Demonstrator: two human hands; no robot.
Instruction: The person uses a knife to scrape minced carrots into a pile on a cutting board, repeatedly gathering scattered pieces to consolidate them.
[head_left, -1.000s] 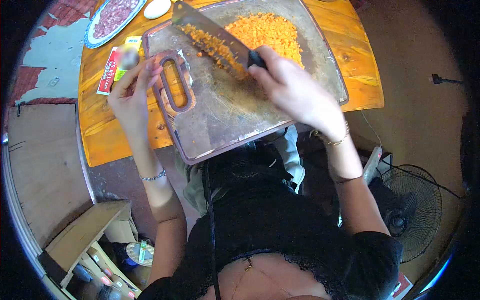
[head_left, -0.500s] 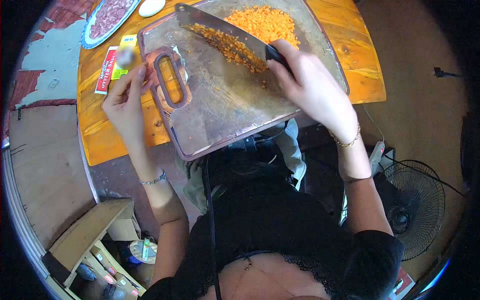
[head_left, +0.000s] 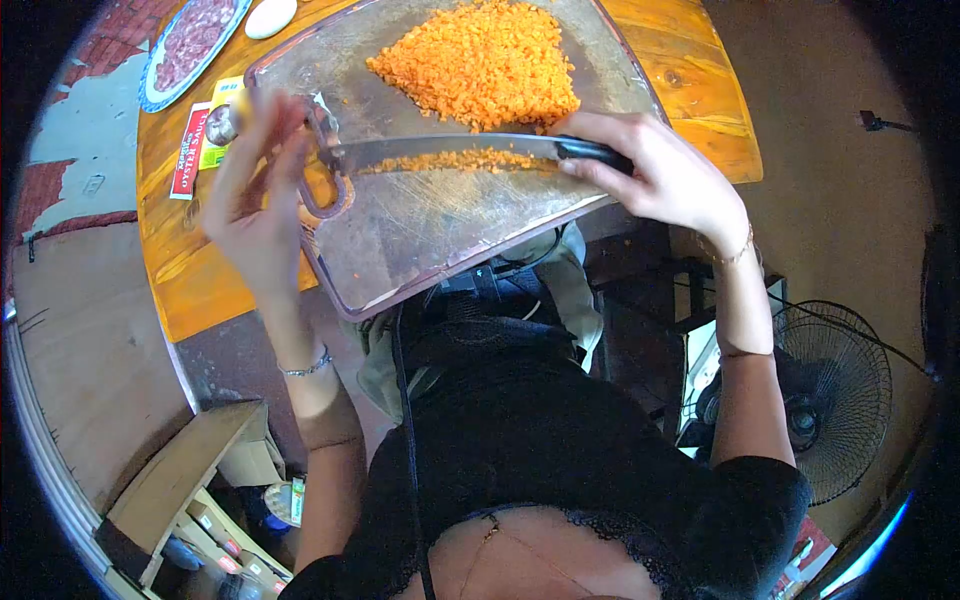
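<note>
My right hand [head_left: 665, 175] is closed around the black handle of a kitchen knife [head_left: 450, 146]. The blade lies across the cutting board [head_left: 430, 245], its tip pointing left, and orange bits cling along its side. Just beyond it sits a mound of finely chopped carrot [head_left: 480, 65], spread over the board's far half. My left hand [head_left: 255, 210] is raised at the board's left side, by the handle slot and the knife tip. Its fingers are apart, smeared by motion, and nothing shows in them.
Left of the board, an oyster sauce packet [head_left: 187, 152] and a yellow packet [head_left: 213, 155] lie on the wooden table [head_left: 200, 290]. Farther back are a white egg [head_left: 270, 17] and a blue-rimmed plate [head_left: 150, 95] of raw meat. A fan [head_left: 830, 400] stands on the right.
The knife has swung from a slant over the carrot to nearly level, nearer to me, uncovering the mound. My left hand has risen toward the blade tip, its pinched fingers now apart.
</note>
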